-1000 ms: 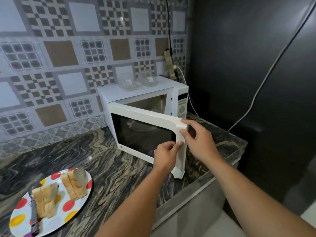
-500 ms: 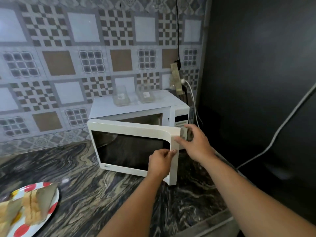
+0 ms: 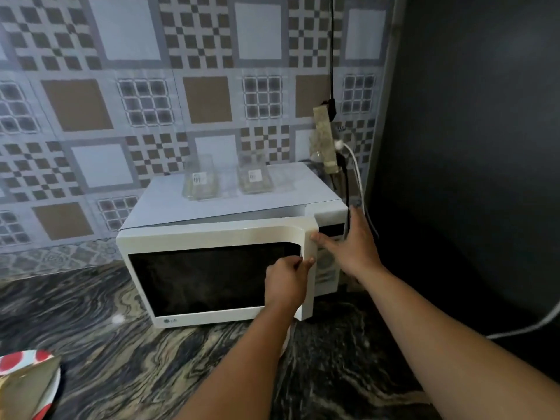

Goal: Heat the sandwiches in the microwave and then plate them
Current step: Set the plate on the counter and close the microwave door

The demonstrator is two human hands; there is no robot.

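At frame centre, the microwave [image 3: 230,256] door [image 3: 212,277] stands barely ajar; the left hand [image 3: 286,283] pinches its right edge, the right hand [image 3: 348,250] lies spread beside it. Sandwiches [image 3: 27,386] wait on the plate [image 3: 18,359], lower left, nearer the left hand.

White, marble swirl and checks are surrounding your hands.

Under your left hand [image 3: 286,284] you are seeing the white microwave [image 3: 212,237] with its black glass door [image 3: 200,280]. Below both wrists the counter [image 3: 136,353] is showing grey, black and tan marble swirls. Far to the left of your left hand a white plate [image 3: 21,359] is showing red dots. Above your hands the wall tiles [image 3: 151,86] are showing grey, white and brown checks and squares. Beyond your right hand [image 3: 351,253] a dark wall [image 3: 469,147] is showing.
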